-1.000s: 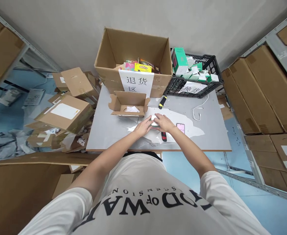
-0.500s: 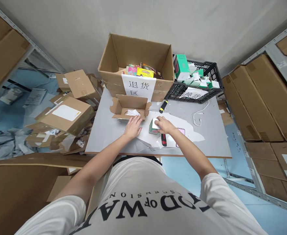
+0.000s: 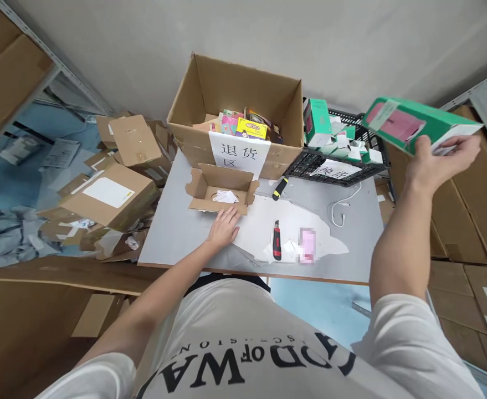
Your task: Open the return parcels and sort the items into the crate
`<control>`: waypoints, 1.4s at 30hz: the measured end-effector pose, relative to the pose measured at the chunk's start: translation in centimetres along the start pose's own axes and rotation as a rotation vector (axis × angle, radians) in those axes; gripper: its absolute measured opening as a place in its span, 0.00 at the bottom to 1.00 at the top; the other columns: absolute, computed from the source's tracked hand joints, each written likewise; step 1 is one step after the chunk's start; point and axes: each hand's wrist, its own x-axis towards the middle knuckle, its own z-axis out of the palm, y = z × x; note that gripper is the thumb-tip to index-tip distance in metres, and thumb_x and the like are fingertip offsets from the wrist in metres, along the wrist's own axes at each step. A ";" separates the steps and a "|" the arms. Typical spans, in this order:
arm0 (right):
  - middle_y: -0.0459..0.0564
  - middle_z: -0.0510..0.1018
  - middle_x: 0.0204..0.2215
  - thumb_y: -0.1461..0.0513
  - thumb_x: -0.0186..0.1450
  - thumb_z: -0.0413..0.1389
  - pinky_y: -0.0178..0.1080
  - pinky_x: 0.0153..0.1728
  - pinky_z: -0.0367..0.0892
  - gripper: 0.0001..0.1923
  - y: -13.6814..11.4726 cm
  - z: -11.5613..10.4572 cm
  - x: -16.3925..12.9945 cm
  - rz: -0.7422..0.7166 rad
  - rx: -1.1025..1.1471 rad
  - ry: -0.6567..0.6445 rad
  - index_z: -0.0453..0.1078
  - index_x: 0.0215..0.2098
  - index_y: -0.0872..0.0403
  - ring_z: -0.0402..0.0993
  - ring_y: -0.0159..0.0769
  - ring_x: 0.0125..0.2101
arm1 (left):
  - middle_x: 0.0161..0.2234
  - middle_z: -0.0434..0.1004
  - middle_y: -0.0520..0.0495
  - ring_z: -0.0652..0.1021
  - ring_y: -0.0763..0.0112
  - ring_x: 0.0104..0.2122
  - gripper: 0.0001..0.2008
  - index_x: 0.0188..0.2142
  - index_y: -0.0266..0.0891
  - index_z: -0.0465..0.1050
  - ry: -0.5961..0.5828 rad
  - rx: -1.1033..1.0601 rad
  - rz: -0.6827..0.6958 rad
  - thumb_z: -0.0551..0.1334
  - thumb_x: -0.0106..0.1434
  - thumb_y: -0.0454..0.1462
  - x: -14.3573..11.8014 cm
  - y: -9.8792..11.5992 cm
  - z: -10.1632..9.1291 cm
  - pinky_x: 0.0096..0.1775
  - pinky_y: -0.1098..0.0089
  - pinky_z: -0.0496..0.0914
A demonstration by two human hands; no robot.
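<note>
Green carton (image 3: 418, 124), long and flat-sided, is held up in the air at the right, well above the grey table (image 3: 177, 233) and out past its right edge, in front of the stacked brown boxes on the shelving. Its broad face carries a large pink panel with rounded corners, its narrow sides are plain green, and the end nearest the fingers is white; it lies tilted, the far end higher and pointing left toward the black crate (image 3: 351, 166). The right hand (image 3: 438, 163) is clamped on the carton's lower right end, thumb underneath and fingers wrapped over the white end. The left hand (image 3: 223, 228) lies flat and spread on the table, fingers apart and holding nothing, its fingertips just beside the front wall of a small open cardboard box (image 3: 220, 188). Near it on the white paper lie a red and black utility knife (image 3: 276, 247) and a blurred pink phone (image 3: 307, 245). Behind stands a large open carton (image 3: 237, 105) with a paper sign.
</note>
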 end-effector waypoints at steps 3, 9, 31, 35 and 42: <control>0.48 0.60 0.33 0.68 0.50 0.61 0.45 0.43 0.53 0.20 1.9 6.2 1.0 0.259 -0.037 0.101 0.52 0.27 0.48 0.60 0.40 0.38 | 0.59 0.63 0.36 0.60 0.56 0.62 0.21 0.55 0.34 0.65 0.012 0.002 -0.004 0.52 0.64 0.36 0.0 0.0 0.0 0.60 0.52 0.54; 0.53 0.61 0.38 0.68 0.54 0.58 0.46 0.48 0.50 0.22 3.5 14.9 -1.8 0.546 -0.021 -0.008 0.46 0.27 0.45 0.60 0.41 0.41 | 0.59 0.63 0.35 0.59 0.57 0.63 0.21 0.56 0.36 0.65 0.036 0.000 -0.030 0.51 0.64 0.34 0.3 -0.1 0.0 0.60 0.51 0.55; 0.71 0.65 0.49 0.65 0.52 0.60 0.45 0.48 0.55 0.23 6.3 17.9 -3.1 0.377 -0.183 -0.562 0.64 0.46 0.60 0.63 0.43 0.47 | 0.62 0.57 0.34 0.55 0.52 0.64 0.27 0.61 0.40 0.56 0.124 0.015 -0.158 0.54 0.62 0.34 -2.0 -1.8 -0.9 0.60 0.47 0.55; 0.69 0.57 0.57 0.66 0.56 0.53 0.51 0.57 0.48 0.26 0.7 13.7 -8.7 0.060 0.062 -0.339 0.58 0.53 0.59 0.49 0.47 0.61 | 0.67 0.40 0.30 0.47 0.48 0.65 0.39 0.65 0.36 0.44 0.409 -0.052 -0.420 0.60 0.58 0.37 -3.4 -4.3 -1.0 0.60 0.47 0.54; 0.64 0.62 0.57 0.65 0.51 0.52 0.52 0.53 0.61 0.39 -9.6 11.3 -29.0 0.426 0.594 -1.070 0.48 0.61 0.56 0.64 0.47 0.55 | 0.61 0.57 0.29 0.60 0.41 0.61 0.47 0.61 0.33 0.55 0.474 -0.671 -0.975 0.67 0.40 0.31 -2.5 -13.2 -0.5 0.59 0.45 0.56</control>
